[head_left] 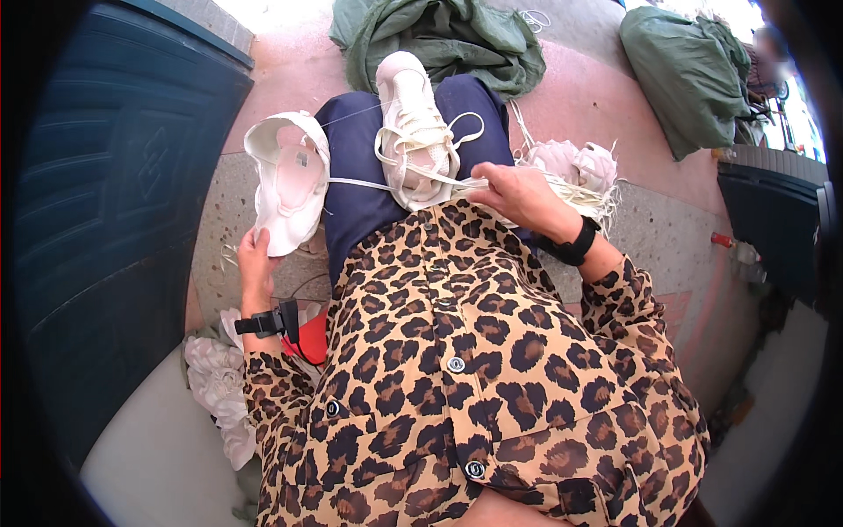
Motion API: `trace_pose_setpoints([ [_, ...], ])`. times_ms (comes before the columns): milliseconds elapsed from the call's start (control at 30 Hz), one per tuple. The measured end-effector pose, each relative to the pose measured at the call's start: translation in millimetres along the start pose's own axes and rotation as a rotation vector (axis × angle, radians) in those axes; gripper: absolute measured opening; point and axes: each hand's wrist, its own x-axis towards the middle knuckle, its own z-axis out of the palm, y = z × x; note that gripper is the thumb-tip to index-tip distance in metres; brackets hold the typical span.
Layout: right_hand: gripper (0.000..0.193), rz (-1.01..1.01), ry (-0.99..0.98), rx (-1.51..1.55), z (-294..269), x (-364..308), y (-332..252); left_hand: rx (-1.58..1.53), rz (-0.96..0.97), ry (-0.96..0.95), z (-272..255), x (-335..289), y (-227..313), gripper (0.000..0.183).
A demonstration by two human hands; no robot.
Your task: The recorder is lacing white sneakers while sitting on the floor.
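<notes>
My left hand (255, 265) grips the toe end of a white shoe upper (303, 184) beside my left thigh, its opening and pale pink inner lining facing up. Between my thighs rests a second white shoe upper (409, 105), toe pointing away, with loops of lace lying loosely over its front. My right hand (527, 202) is closed around a flat white shoelace (364, 184) at the right of that upper. One length of lace runs across to the left upper. A thin thread also stretches between the two uppers.
A pale pile of shoe parts with laces (580, 171) lies beyond my right hand. More white pieces (219, 386) are heaped by my left elbow. Green sacks (448, 44) lie ahead and at far right. A dark blue door (132, 193) stands at left.
</notes>
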Motion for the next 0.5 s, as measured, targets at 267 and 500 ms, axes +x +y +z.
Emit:
trace_pose_setpoints([
  [267,0.009,-0.318,0.247,-0.278,11.5,43.4,-10.2,-0.222,0.362,0.029,20.9,-46.1,130.4,0.029],
  [500,0.005,-0.357,0.103,-0.344,15.2,63.2,-9.7,-0.245,0.432,-0.061,75.5,-59.2,152.0,0.034],
])
